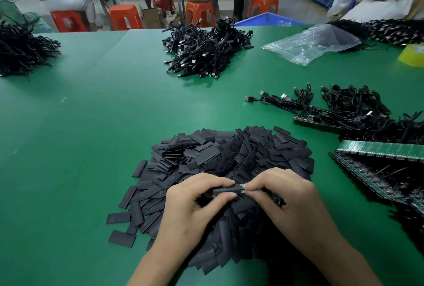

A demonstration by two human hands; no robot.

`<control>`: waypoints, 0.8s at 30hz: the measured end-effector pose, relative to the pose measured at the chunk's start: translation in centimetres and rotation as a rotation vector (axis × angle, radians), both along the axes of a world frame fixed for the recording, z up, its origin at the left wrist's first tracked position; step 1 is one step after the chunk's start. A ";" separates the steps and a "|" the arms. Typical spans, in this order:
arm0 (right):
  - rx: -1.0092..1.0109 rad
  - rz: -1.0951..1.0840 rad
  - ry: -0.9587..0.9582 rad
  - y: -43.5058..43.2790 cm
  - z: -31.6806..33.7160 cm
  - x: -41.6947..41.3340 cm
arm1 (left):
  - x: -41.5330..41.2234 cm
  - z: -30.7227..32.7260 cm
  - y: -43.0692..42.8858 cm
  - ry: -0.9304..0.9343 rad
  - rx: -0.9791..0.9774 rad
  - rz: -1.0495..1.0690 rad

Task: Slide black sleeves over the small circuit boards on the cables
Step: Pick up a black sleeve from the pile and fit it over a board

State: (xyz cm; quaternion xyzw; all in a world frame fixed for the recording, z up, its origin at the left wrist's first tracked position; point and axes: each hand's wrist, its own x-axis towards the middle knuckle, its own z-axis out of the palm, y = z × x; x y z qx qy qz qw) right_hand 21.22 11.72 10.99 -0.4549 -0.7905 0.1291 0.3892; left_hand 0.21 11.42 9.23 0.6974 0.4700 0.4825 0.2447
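While a heap of flat black sleeves [229, 159] lies spread on the green table [91, 125], a worker's two hands meet just above its near edge, seen from the head camera. The left hand [192, 207] is pinched shut on one black sleeve [226, 189], thumb below and fingers over the top, holding it with its long axis running left to right. The right hand [289, 200] is closed on a small circuit board [241, 189], whose green end shows at the sleeve's right mouth, between the two sets of fingertips. The board therefore lies to the right of the sleeve and in line with it, so the coming push looks to run along that same axis, the hands drawing together. The right hand is nearer the board, the left nearer the sleeve; most of the board appears already covered, though how far it has entered cannot be told. Cables awaiting sleeves [353, 111] lie well to the right beside strips of circuit boards [378, 150], and a further pile of cables [204, 51], possibly finished, sits across the table.
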 end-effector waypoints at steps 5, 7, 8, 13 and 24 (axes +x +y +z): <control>0.063 0.018 -0.077 0.2 -0.2 0.2 | 0.1 -0.2 0.0 -0.018 -0.029 -0.020; 0.082 0.022 -0.090 0.2 -0.3 0.2 | 0.1 -0.3 0.1 -0.007 -0.028 -0.031; 0.087 0.023 -0.095 0.2 -0.3 0.2 | 0.0 -0.3 0.1 -0.007 -0.030 -0.040; 0.033 0.000 -0.039 0.0 -0.4 0.1 | 0.1 -0.2 0.1 -0.011 -0.022 -0.023; 0.141 -0.101 -0.036 0.0 -0.6 -0.3 | 0.1 0.2 -0.1 -0.037 0.020 0.003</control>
